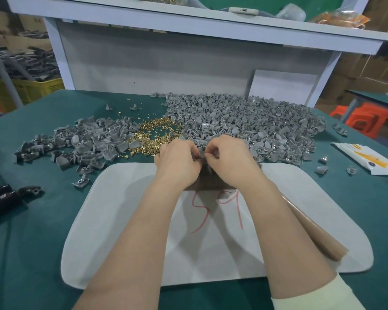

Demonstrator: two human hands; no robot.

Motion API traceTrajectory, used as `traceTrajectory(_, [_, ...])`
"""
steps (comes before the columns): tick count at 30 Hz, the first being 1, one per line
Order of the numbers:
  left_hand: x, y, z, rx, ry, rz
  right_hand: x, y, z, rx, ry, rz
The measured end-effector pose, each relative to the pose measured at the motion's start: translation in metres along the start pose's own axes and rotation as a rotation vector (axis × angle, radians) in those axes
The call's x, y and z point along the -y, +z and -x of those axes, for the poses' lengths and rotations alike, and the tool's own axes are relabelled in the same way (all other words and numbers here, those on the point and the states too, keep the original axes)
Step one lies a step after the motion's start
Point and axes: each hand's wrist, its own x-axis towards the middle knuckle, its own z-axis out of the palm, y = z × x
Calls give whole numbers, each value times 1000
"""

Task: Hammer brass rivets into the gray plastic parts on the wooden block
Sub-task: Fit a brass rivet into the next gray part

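Both forearms reach forward from the bottom edge and converge over the far end of the white pad [126, 220], which lies on the green table [43, 253]. The left hand [177, 162] and the right hand [230, 159] meet knuckle to knuckle, backs up, wrists slightly bent inward. The fingers of both are curled in tight and their tips close together on one small gray plastic part [201, 151], pinched between the two hands. Whether either hand also holds a rivet cannot be told, as the fingertips hide it. A cream sleeve [311, 296] covers the right arm near the elbow.

The held part sits just above the wooden block [207, 183], a dark brown slab on the pad, mostly covered by the hands and wrists. Red handwriting [217, 211] marks the pad just in front of the block.

Just beyond the left hand lies a heap of brass rivets [152, 137]. A large pile of loose gray parts [255, 121] spreads behind and to the right of the hands, and a smaller pile [81, 144] lies to the left of the rivets. A brown tapered object [316, 233] lies along the right forearm on the pad; what it is cannot be told. A white and orange packet [367, 159] rests near the table's right edge.
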Motion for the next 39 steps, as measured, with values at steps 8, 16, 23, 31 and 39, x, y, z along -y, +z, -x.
traceTrajectory(8, [0,1,-2,-11,9,9,1,4,-1,-18,-14,21])
traceTrajectory(16, [0,0,0,-19,-18,38,-3,5,-2,-33,49,-56])
traceTrajectory(23, [1,1,0,-19,-5,40,0,9,-2,-48,105,-81])
traceTrajectory(31, [-1,0,2,-34,6,45,-12,7,-1,-30,123,-264])
traceTrajectory(39, [1,1,0,-37,-2,63,-11,7,-1,-69,133,-347])
